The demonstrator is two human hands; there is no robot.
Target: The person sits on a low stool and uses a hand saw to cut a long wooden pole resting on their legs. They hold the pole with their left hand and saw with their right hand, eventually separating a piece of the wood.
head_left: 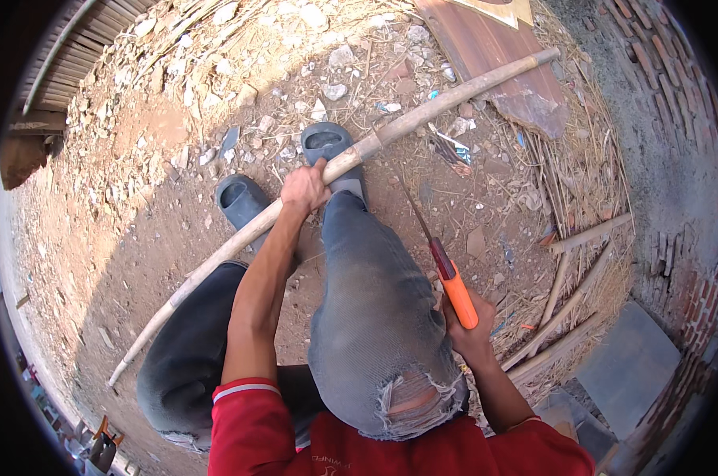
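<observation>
A long pale bamboo pole (446, 99) lies slantwise across my front, from low on the left to high on the right. My left hand (305, 187) is wrapped round it near my feet. In my right hand (468, 324) is the orange handle of a handsaw (443, 266), held beside my right knee. Its thin dark blade, seen nearly edge-on, runs up and left toward the pole. The tip region is at the pole just right of my left hand; whether the teeth touch it, I cannot tell. Grey slip-on sandals (324, 141) are on my feet, one under the pole.
A brown wooden board (498, 59) lies under the pole's far end. Several sticks (569, 293) and dry straw lie at the right, by a worn brick wall (668, 143). A grey flat slab (629, 369) rests lower right. Stones and rubble (335, 91) litter the dirt ahead.
</observation>
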